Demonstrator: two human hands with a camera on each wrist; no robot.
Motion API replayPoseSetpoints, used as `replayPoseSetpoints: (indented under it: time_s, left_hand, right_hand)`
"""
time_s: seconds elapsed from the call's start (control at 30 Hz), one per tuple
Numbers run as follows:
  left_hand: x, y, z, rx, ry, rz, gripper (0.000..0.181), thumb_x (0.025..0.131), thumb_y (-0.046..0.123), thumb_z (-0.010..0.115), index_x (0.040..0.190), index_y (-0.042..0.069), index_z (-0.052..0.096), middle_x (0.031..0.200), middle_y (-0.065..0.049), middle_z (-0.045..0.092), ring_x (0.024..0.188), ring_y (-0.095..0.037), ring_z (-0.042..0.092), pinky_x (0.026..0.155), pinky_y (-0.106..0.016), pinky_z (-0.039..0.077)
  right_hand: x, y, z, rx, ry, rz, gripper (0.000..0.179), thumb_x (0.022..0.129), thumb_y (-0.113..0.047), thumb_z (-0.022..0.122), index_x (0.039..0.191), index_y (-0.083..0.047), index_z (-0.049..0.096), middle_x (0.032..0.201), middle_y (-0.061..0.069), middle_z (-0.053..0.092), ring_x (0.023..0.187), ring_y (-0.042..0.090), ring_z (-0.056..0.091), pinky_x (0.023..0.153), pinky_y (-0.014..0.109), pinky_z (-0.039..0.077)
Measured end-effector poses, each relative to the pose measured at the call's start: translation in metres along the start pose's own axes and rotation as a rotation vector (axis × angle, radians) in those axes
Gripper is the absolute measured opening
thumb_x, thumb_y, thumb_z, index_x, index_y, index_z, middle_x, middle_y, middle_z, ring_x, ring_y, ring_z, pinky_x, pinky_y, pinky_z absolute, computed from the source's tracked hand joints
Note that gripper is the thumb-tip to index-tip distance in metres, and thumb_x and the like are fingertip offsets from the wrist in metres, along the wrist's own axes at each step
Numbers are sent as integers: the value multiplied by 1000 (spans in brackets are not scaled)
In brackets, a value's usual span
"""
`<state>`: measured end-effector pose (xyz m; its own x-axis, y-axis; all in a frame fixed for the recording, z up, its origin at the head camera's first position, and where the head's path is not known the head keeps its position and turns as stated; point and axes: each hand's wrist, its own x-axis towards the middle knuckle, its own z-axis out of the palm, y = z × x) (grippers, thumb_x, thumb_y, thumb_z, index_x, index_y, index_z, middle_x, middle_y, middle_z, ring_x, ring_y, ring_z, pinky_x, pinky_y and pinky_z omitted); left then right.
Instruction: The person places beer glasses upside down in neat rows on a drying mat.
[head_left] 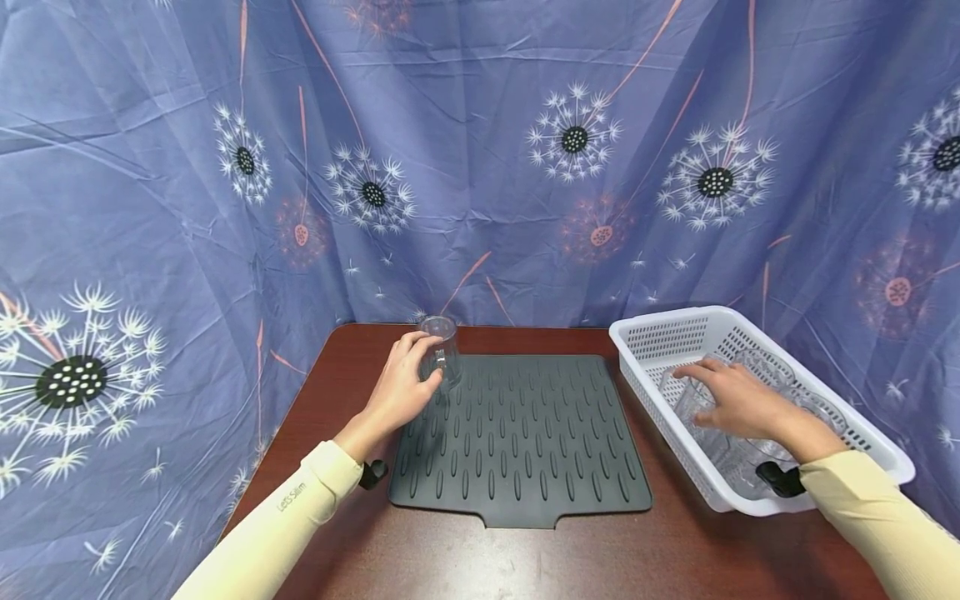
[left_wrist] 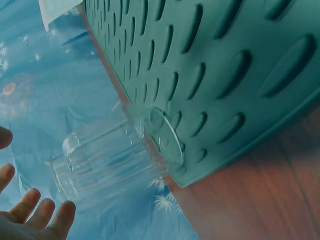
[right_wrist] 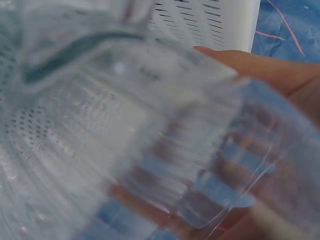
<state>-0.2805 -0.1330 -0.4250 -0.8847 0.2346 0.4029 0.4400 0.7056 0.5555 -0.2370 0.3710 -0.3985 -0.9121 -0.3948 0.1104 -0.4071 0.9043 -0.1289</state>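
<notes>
A clear drinking glass (head_left: 448, 367) stands at the far left corner of a dark ribbed drying mat (head_left: 525, 433). Beside it is my left hand (head_left: 397, 383), its thumb and fingers spread about the glass's side. In the left wrist view the fingertips (left_wrist: 62, 220) show a gap from the clear glass (left_wrist: 115, 160). My right hand (head_left: 738, 400) reaches into the white basket (head_left: 637, 367), over clear glassware (head_left: 738, 467). Through blurred clear glass (right_wrist: 150, 125) in the right wrist view, its fingers appear spread; exact contact is hard to make out.
The white perforated basket stands on the right of the brown table (head_left: 525, 558), with several clear glasses inside. Its raised rim surrounds the right hand. A blue dandelion-print curtain (head_left: 480, 167) hangs behind and along the sides.
</notes>
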Motion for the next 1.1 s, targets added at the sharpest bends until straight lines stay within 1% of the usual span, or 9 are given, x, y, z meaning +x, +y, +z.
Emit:
replayPoseSetpoints:
  time_s: [0.07, 0.2, 0.3, 0.47, 0.63, 0.8, 1.0, 1.1]
  left_hand:
    - [-4, 1, 1, -1, 4, 7, 49, 91, 16, 68, 139, 14, 58, 142, -5, 47, 132, -27, 45, 104, -50, 43]
    - [-12, 3, 3, -9, -9, 32, 46, 91, 16, 68, 136, 15, 60, 137, -3, 52, 128, -25, 50, 104, -48, 44]
    - [-18, 5, 4, -17, -34, 60, 45, 89, 15, 70, 134, 16, 62, 134, -4, 55, 127, -25, 53, 103, -48, 45]
    - [-25, 8, 6, -19, -97, 77, 45, 89, 15, 71, 133, 15, 63, 131, -4, 58, 126, -26, 55, 103, -48, 45]
    - [-35, 8, 11, -24, -158, 58, 45, 89, 15, 73, 132, 17, 63, 129, -2, 58, 124, -23, 57, 101, -47, 47]
    - [-45, 5, 18, -10, -215, 31, 45, 91, 17, 72, 135, 19, 61, 132, 0, 57, 126, -22, 56, 103, -46, 47]
    - [-53, 1, 27, 1, -267, 42, 46, 90, 18, 73, 135, 18, 61, 133, -3, 56, 128, -25, 55, 102, -49, 47]
    - [-55, -1, 31, 6, -277, 45, 47, 90, 17, 74, 135, 17, 61, 133, -4, 56, 127, -26, 55, 101, -51, 48]
  right_hand:
    - [0, 1, 0, 0, 6, -5, 71, 67, -19, 89, 131, -10, 61, 126, 27, 59, 101, 54, 59, 84, 68, 45]
    - [1, 3, 0, 5, 20, -13, 69, 67, -19, 89, 130, -9, 62, 125, 26, 60, 101, 52, 61, 84, 67, 46]
    - [1, 3, -1, 7, 32, -18, 68, 67, -20, 89, 128, -9, 63, 124, 25, 61, 101, 50, 61, 84, 66, 46]
    - [1, 4, -2, 11, 43, -19, 67, 67, -21, 90, 127, -9, 64, 122, 23, 62, 100, 49, 63, 84, 65, 48]
    - [1, 4, -1, 13, 36, -8, 67, 69, -22, 90, 128, -9, 63, 125, 24, 62, 102, 50, 62, 85, 66, 47]
    - [0, 4, 0, 8, 34, -2, 66, 70, -24, 91, 128, -10, 63, 125, 23, 62, 101, 49, 63, 84, 65, 48]
    - [-2, 3, 0, 13, 63, -27, 63, 70, -25, 91, 125, -9, 64, 120, 21, 64, 96, 44, 66, 82, 62, 51]
    - [-2, 4, 0, 13, 76, -27, 63, 70, -25, 91, 125, -9, 65, 120, 20, 64, 97, 43, 66, 83, 61, 51]
